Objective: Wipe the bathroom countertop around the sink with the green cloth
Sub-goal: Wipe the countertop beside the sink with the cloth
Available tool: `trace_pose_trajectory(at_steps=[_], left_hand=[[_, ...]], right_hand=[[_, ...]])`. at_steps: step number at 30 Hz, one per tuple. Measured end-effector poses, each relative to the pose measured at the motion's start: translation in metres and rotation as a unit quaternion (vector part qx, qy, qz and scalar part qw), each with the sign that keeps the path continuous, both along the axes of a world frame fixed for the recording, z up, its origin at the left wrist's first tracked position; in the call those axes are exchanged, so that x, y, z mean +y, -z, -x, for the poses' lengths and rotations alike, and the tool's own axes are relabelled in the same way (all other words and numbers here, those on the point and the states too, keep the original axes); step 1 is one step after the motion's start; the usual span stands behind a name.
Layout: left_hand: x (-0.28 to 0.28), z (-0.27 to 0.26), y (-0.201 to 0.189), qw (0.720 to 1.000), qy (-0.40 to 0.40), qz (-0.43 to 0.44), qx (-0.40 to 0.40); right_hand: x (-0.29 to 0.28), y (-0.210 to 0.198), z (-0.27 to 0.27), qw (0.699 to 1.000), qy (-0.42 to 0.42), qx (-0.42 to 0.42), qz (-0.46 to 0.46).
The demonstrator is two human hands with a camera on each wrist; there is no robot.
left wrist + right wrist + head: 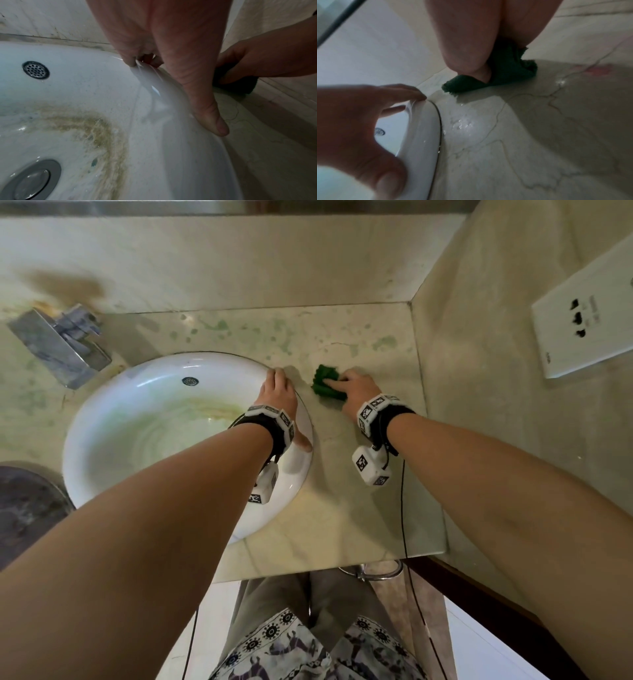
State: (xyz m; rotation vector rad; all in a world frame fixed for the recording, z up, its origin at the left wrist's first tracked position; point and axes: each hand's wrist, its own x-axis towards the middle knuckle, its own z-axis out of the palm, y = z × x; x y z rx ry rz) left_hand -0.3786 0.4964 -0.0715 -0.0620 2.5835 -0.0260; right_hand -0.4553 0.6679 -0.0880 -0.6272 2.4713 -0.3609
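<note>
Green cloth [322,390] on countertop [359,508], right hand [358,393] fingers gripping it, left hand [279,395] fingers flat on stained sink [102,412] rim

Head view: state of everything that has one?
green cloth: bunched, on countertop under right hand
right hand: grips green cloth, pressing it down
left hand: rests on sink rim
sink: no standing water, brown stain ring
countertop: wet patches beside sink
</note>
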Motion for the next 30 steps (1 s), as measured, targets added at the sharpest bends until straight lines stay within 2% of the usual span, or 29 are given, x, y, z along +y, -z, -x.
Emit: trace_pose_trajectory(at_steps=[2, 9, 16, 21, 24, 27, 30], left_hand=[[0.001, 0.001, 0.000, 1.000, 0.002, 0.009, -0.004], [0.002, 0.002, -0.003, 1.000, -0.009, 0.003, -0.009], [0.003, 0.001, -0.008, 0.999, -0.025, -0.009, -0.018], [0.005, -0.001, -0.011, 0.999, -0.036, -0.017, -0.016], [0.004, -0.002, -0.013, 0.999, -0.034, -0.012, -0.018], [0.005, -0.002, -0.016, 0.999, -0.029, -0.007, -0.028], [0.005, 0.004, -0.022, 0.998, -0.049, -0.023, -0.032]], right_hand=[[-0.001, 0.000, -0.006, 0.999, -0.024, -0.014, 0.019], [0.026, -0.013, -0.023, 0.988, -0.145, -0.034, -0.029], [0.064, -0.016, -0.040, 0.986, -0.139, -0.077, -0.058], [0.072, -0.028, -0.041, 0.978, -0.136, -0.120, -0.108], [0.068, -0.031, -0.036, 0.977, -0.081, -0.163, -0.109], [0.063, -0.038, -0.031, 0.981, 0.044, -0.179, -0.065], [0.064, -0.049, -0.019, 0.971, 0.155, -0.182, -0.011]])
